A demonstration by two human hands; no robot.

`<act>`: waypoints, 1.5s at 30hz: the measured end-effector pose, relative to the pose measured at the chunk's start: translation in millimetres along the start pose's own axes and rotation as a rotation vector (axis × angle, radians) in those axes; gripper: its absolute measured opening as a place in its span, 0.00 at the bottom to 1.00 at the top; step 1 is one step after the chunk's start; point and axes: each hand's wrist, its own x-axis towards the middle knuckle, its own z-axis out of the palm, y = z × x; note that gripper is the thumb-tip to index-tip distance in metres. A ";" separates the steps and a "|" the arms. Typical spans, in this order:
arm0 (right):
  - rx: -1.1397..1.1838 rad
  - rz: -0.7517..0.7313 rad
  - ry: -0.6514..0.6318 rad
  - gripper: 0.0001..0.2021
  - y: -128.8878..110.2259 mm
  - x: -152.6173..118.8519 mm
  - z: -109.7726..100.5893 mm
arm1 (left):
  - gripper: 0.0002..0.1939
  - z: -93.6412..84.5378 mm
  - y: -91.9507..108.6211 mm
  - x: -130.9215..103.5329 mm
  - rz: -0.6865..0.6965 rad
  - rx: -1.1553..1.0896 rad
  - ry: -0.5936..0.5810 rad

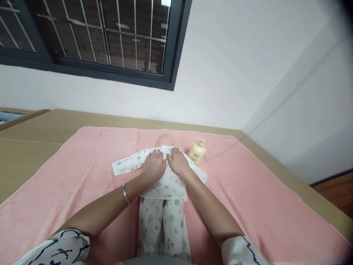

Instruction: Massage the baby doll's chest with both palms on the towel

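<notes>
A baby doll (165,140) lies on a pink blanket (96,154), its bare head toward the wall. It is dressed in a white printed top (168,186) and matching printed pants (173,221). My left hand (154,163) rests flat on the left part of the doll's chest, fingers stretched out. Beside it, my right hand (178,162) lies on the right part of the chest with its fingers extended. Both palms press on the fabric and hold nothing. One sleeve of the top reaches out to the left, the other to the right. The doll's feet are hidden.
A pale yellow pump bottle (197,151) lies tilted on the blanket, right of the doll's head. The blanket covers a wooden surface (66,119) that meets a white wall (220,73). A dark-framed barred window (110,36) is above.
</notes>
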 end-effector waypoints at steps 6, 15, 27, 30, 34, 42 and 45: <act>-0.068 -0.027 0.043 0.22 -19.0 -15.8 -0.7 | 0.23 -3.2 -12.2 12.6 -0.067 -0.059 -0.049; -0.036 -0.042 0.066 0.22 -15.3 -10.9 5.8 | 0.24 9.5 -12.4 7.8 -0.097 -0.080 0.054; -0.007 -0.107 0.038 0.29 6.7 5.5 15.0 | 0.23 6.4 -8.6 5.6 0.004 -0.084 0.073; -0.031 -0.082 0.028 0.28 0.8 1.2 10.6 | 0.23 4.5 -16.8 13.0 -0.011 -0.101 0.018; -0.109 -0.040 0.077 0.26 -22.6 -16.8 7.0 | 0.24 -0.4 -25.7 22.6 -0.013 -0.095 -0.070; -0.001 -0.056 0.038 0.24 -12.1 -7.7 1.9 | 0.22 -2.1 -1.7 4.8 -0.002 0.112 -0.005; 0.033 -0.045 0.030 0.24 -1.5 2.3 3.0 | 0.21 -2.3 5.8 -2.2 0.072 0.154 0.022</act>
